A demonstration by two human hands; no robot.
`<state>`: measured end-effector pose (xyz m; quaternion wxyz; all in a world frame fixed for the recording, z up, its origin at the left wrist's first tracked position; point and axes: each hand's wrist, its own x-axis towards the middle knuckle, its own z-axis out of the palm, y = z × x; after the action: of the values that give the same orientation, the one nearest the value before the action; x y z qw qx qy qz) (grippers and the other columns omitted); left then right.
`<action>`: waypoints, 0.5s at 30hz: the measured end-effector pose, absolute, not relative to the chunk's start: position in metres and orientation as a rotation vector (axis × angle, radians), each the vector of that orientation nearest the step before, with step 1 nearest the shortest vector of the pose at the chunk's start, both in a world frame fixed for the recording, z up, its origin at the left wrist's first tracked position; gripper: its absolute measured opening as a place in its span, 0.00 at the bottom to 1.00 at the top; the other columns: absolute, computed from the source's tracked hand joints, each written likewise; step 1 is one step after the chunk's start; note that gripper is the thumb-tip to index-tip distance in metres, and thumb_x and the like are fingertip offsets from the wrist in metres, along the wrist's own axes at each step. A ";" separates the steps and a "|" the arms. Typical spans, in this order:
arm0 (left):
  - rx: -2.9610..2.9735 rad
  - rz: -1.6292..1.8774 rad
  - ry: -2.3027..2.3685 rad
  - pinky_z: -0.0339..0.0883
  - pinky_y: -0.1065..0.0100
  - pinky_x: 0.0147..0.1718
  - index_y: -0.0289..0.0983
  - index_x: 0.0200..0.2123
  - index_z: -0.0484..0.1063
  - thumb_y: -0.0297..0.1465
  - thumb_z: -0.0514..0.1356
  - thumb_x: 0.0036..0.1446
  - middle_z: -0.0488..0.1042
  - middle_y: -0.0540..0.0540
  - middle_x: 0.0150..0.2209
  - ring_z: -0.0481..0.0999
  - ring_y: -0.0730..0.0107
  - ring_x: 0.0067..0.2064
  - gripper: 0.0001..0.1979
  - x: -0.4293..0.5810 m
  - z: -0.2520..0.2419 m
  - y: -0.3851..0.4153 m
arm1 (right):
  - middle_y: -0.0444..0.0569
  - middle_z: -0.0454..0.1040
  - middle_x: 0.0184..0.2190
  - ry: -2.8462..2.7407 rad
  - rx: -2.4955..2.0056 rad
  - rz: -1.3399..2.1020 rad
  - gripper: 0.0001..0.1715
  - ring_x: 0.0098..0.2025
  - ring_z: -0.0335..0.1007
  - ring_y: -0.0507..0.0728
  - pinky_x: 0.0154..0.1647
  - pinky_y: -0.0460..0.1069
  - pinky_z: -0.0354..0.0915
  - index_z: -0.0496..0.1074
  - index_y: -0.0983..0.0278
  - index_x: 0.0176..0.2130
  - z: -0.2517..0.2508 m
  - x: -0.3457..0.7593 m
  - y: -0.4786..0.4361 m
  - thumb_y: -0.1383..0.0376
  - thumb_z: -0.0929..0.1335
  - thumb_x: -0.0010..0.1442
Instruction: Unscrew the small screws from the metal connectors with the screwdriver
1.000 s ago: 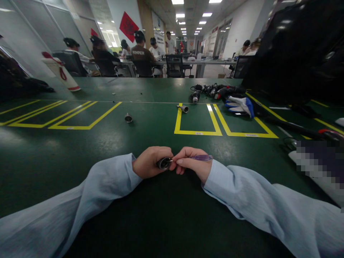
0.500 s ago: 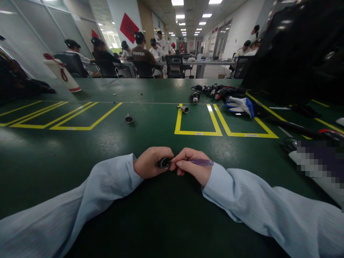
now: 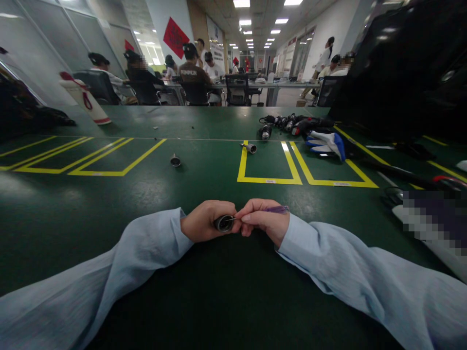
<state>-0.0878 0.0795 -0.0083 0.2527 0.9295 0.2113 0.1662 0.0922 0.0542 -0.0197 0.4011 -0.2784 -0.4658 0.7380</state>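
My left hand (image 3: 202,221) is closed round a small dark metal cylinder (image 3: 223,223), its open end facing right. My right hand (image 3: 263,221) pinches a thin screwdriver with a clear purple handle (image 3: 277,209), and the tip sits in the cylinder's opening. Both hands rest together on the green table (image 3: 153,194) just in front of me. Light blue sleeves cover both forearms.
Two small metal parts (image 3: 175,160) (image 3: 249,147) lie farther out among yellow floor-tape boxes (image 3: 268,181). A pile of dark parts (image 3: 280,122) and a blue-white glove (image 3: 326,143) sit at the right. A black bag (image 3: 404,73) fills the far right. Several people sit at tables behind.
The purple handle has tilted up slightly and the right hand has shifted a little. The left hand and cylinder stay put. People in the background have walked.
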 end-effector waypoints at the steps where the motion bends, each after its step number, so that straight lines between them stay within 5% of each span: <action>1: 2.520 0.461 0.571 0.57 0.74 0.25 0.33 0.24 0.65 0.30 0.55 0.54 0.64 0.49 0.24 0.65 0.77 0.26 0.08 -0.088 -0.008 0.079 | 0.47 0.75 0.20 -1.177 -0.692 1.863 0.04 0.19 0.67 0.48 0.22 0.44 0.63 0.70 0.69 0.25 -0.020 0.092 0.054 0.71 0.67 0.42; 15: 2.581 0.459 0.552 0.56 0.74 0.26 0.33 0.26 0.65 0.29 0.54 0.54 0.64 0.51 0.24 0.64 0.77 0.26 0.07 -0.085 -0.006 0.078 | 0.45 0.74 0.17 -1.212 -0.743 1.794 0.03 0.18 0.66 0.48 0.20 0.43 0.62 0.70 0.69 0.23 -0.015 0.091 0.051 0.71 0.66 0.41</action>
<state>-0.0850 0.0780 -0.0060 0.2291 0.9378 0.2006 0.1666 0.0913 0.0506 -0.0148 0.4138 -0.2954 -0.4821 0.7135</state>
